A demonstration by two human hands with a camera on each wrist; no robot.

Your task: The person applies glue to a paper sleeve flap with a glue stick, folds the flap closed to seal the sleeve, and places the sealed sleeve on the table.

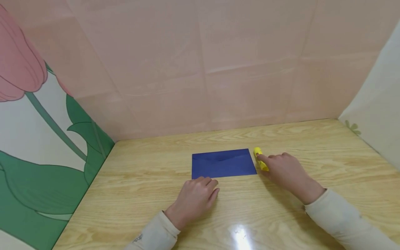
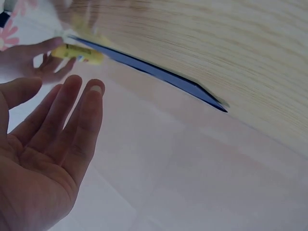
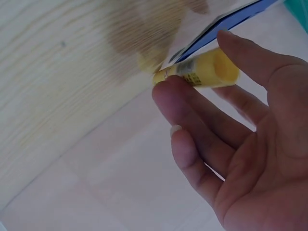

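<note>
A dark blue envelope [image 1: 223, 163] lies flat on the wood-grain table. Just right of its short edge is a yellow glue stick [image 1: 261, 163], which my right hand [image 1: 287, 175] holds between thumb and fingers. The right wrist view shows one round end of the glue stick [image 3: 225, 67] near the thumb, with the fingers along its side. My left hand [image 1: 195, 196] is at the envelope's near left corner, palm down and holding nothing. Its fingers look loosely bent in the left wrist view, apart from the envelope [image 2: 159, 72].
The wood-grain table [image 1: 140, 194] ends at a pinkish cloth wall [image 1: 203, 80] behind. To the left hangs a panel with a large tulip print [image 1: 47, 146]. A pale panel [image 1: 378, 114] borders the right side. Light glares off the table near the front.
</note>
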